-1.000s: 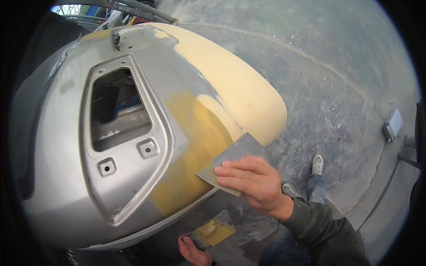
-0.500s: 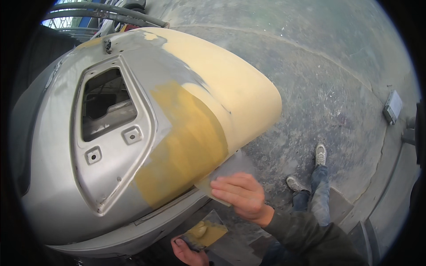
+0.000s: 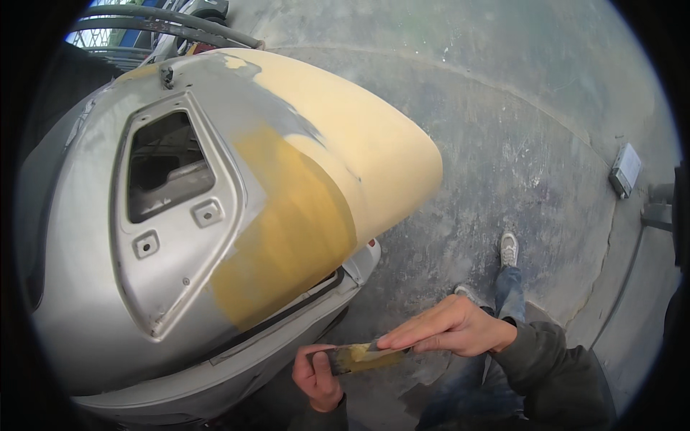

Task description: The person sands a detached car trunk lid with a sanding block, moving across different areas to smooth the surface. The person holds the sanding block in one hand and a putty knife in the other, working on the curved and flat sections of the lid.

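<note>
Yellow filler patch (image 3: 287, 223): on silver panel (image 3: 180, 258), betw. its bare metal & cream-coated area (image 3: 359, 144); upper-left border looks thin/blotchy.
Mixing plate (image 3: 336, 362): held off panel's near edge, not touching it; yellowish paste (image 3: 359, 353) on top.
L hand (image 3: 316, 377): off panel's near edge, clamped on plate end, thumb vs. curled fingers.
R hand (image 3: 460, 327): farther out from panel than L; fingers straight, together, clamped on spreader (image 3: 372, 346), thumb underneath.
Spreader: mostly hidden by R hand, nr. plate off panel's near edge; tip seems to meet paste, exact contact too small to tell.
Blade work (my read): looks like wiping/loading on plate. Best keep plate steady, drag blade at low angle, leave its edge clean; dry crumbs could score patch.
Patch work (advice): modest amt. of paste, light even pressure, blade flexed to panel's curve, edges feathered thin onto metal; be quick, paste may stiffen.
Labels/writing: none legible on panel, plate or spreader; light-topped box (image 3: 626, 171) on floor (image 3: 445, 215), well apart from panel, has no readable print.
</note>
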The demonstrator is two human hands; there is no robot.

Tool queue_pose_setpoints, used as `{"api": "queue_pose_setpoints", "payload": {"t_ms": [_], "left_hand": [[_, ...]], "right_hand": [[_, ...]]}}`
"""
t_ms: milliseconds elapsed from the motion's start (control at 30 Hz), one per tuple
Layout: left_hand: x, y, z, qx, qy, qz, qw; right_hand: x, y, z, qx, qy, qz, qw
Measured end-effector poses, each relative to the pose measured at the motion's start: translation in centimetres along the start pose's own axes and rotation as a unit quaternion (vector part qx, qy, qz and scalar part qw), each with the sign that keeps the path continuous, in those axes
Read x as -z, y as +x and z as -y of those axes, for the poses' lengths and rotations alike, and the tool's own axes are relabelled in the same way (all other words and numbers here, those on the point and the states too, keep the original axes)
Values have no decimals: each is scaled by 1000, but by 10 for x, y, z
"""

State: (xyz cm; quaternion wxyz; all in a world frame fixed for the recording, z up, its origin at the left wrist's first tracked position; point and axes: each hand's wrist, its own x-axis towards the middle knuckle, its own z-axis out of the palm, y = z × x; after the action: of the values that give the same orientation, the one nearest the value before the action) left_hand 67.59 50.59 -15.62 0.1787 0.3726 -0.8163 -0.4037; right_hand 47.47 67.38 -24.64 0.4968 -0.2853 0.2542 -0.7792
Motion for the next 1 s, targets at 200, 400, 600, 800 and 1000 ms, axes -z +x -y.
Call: {"api": "queue_pose_setpoints", "payload": {"t_ms": [200, 400, 600, 800, 1000], "left_hand": [[-9, -12, -9, 8, -118, -169, 979], [-17, -37, -40, 97, -4, -130, 987], [-23, -41, -49, 130, 61, -168, 975], [-23, -44, -41, 137, 103, -167, 971], [-13, -45, -25, 147, 68, -164, 973]], "right_hand": [[73, 8, 42, -93, -232, 4, 968], [130, 165, 77, 221, -446, -90, 863], [126, 274, 67, 200, -374, -27, 905], [125, 218, 62, 229, -406, 13, 885], [99, 152, 53, 227, -445, -43, 865]]}}
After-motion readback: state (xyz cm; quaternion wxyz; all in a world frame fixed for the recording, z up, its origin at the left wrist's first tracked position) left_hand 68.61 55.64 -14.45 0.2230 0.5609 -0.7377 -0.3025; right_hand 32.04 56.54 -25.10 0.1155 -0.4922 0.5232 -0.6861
